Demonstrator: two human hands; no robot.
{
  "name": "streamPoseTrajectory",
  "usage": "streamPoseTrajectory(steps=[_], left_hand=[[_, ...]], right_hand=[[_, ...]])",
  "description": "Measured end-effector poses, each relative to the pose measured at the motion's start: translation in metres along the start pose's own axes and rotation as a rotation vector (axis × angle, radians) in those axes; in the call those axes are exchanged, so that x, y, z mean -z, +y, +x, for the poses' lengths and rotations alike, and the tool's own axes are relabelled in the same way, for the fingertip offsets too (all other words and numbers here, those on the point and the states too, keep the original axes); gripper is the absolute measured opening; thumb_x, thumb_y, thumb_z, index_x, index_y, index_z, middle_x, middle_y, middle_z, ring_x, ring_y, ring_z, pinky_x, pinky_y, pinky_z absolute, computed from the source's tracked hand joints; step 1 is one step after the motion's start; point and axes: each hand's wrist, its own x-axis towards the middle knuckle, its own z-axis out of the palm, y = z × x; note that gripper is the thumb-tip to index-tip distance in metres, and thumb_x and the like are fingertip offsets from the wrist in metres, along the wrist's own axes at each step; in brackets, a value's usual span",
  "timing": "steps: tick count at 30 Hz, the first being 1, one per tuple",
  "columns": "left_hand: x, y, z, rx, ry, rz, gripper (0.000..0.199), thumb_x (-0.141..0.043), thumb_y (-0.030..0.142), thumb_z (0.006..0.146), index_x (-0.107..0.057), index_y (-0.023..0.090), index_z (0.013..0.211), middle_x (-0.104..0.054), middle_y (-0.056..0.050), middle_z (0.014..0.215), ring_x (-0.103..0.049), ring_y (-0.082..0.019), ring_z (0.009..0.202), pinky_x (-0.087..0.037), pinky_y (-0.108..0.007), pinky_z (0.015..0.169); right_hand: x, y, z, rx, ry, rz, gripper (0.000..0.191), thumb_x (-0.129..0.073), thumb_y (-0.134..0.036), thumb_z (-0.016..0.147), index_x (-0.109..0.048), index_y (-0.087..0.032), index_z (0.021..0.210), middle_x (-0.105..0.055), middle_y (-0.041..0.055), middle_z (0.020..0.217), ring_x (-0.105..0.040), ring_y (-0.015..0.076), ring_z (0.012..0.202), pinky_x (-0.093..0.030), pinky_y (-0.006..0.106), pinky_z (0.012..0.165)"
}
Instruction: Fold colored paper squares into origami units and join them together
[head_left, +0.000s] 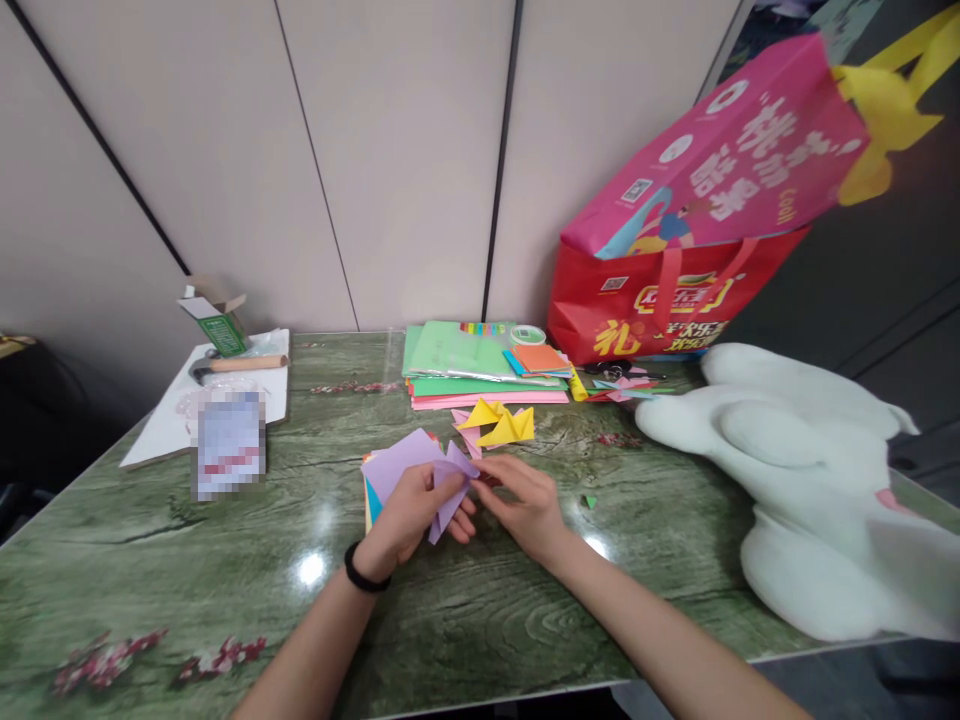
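A folded piece of purple paper (444, 512) is held between both hands above the table. My left hand (411, 510), with a black band at the wrist, is closed on it with the thumb on top. The fingers of my right hand (529, 500) pinch its right-hand tip. Under and beside my left hand lies a stack of coloured paper sheets (397, 465), a purple one uppermost. Just beyond the hands are folded yellow paper pieces (510, 428) and a folded pink paper piece (468, 432).
Green and pink paper packs (450, 350) lie at the back, with small orange sheets (541, 358) on top. A red bag (637, 300) and a pink bag (720, 150) stand back right. A white plush toy (810, 480) fills the right side. A hammer (247, 364) and green box (223, 328) sit back left.
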Motion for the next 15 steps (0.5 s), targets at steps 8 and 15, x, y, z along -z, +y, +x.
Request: streamPoseTrajectory(steps=[8, 15], left_hand=[[-0.0058, 0.0036, -0.0023, -0.060, -0.052, 0.022, 0.035, -0.067, 0.044, 0.070, -0.058, 0.011, 0.074, -0.064, -0.004, 0.051, -0.058, -0.012, 0.038, -0.043, -0.019, 0.037], [-0.0057, -0.0004, -0.0009, -0.037, -0.083, 0.035, 0.037, -0.067, 0.045, 0.070, -0.061, 0.010, 0.078, -0.066, -0.005, 0.054, -0.061, -0.013, 0.042, -0.049, -0.021, 0.041]], right_hand=[[0.0049, -0.0030, 0.0019, 0.038, 0.025, -0.045, 0.028, -0.058, -0.016, 0.081, -0.065, -0.022, 0.108, -0.066, 0.0085, 0.089, -0.064, 0.0164, 0.076, -0.055, 0.028, 0.067], [0.0070, -0.0036, 0.0002, 0.024, 0.033, -0.059, 0.027, -0.052, -0.014, 0.083, -0.068, -0.024, 0.103, -0.069, 0.0074, 0.088, -0.065, 0.0172, 0.079, -0.055, 0.030, 0.070]])
